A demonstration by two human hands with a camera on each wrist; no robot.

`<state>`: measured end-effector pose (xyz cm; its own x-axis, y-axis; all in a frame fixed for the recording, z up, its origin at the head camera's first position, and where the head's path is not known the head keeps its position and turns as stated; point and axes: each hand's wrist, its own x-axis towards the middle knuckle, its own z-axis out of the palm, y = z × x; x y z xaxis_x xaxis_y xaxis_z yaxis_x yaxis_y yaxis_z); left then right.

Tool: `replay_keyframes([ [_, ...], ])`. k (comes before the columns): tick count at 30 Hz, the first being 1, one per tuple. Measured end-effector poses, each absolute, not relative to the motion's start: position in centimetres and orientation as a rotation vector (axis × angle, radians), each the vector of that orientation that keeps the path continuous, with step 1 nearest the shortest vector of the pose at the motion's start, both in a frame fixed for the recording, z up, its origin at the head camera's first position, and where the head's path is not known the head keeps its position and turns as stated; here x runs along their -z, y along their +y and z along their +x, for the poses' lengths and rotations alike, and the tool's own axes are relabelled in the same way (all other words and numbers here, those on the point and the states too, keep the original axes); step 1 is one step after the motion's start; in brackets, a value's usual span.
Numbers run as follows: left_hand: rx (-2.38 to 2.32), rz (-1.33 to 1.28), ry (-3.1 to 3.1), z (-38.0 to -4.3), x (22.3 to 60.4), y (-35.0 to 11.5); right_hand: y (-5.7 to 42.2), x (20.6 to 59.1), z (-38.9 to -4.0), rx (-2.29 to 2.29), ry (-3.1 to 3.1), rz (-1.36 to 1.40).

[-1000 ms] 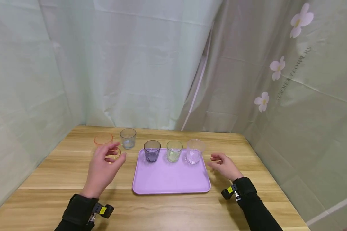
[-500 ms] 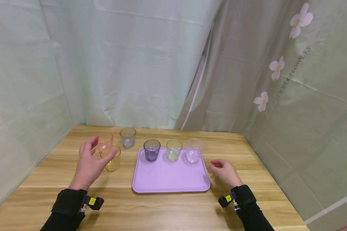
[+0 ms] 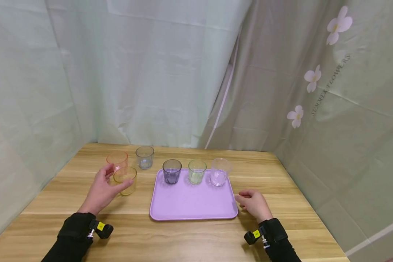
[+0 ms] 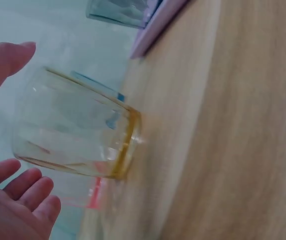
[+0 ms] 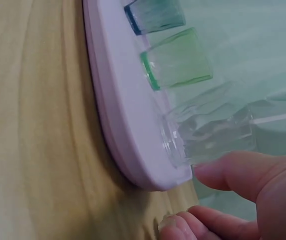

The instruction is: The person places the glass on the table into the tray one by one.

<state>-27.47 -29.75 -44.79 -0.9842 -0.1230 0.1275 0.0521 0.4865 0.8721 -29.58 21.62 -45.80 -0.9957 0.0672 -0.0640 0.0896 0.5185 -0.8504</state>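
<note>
Here, I see my left hand (image 3: 98, 192) relaxed and grasping nothing, the yellow tumbler (image 4: 78, 125) upright on the wooden table (image 3: 144, 240) between its parted thumb and fingers. My right hand (image 3: 256, 205), also unclenched and holding nothing, hovers just beside the purple tray (image 3: 193, 202).

Present are six transparent round tumblers (image 3: 172, 177), one purple rectangular tray (image 3: 193, 203), one wood-grain table (image 3: 170, 240) and two bare hands (image 3: 100, 191).
</note>
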Motion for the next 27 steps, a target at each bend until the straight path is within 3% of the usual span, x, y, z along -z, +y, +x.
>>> replay_keyframes([
  [27,1.505,0.084,-2.698,-28.7,47.4,-30.1,20.9,47.2,-29.0,1.503,2.794,0.136],
])
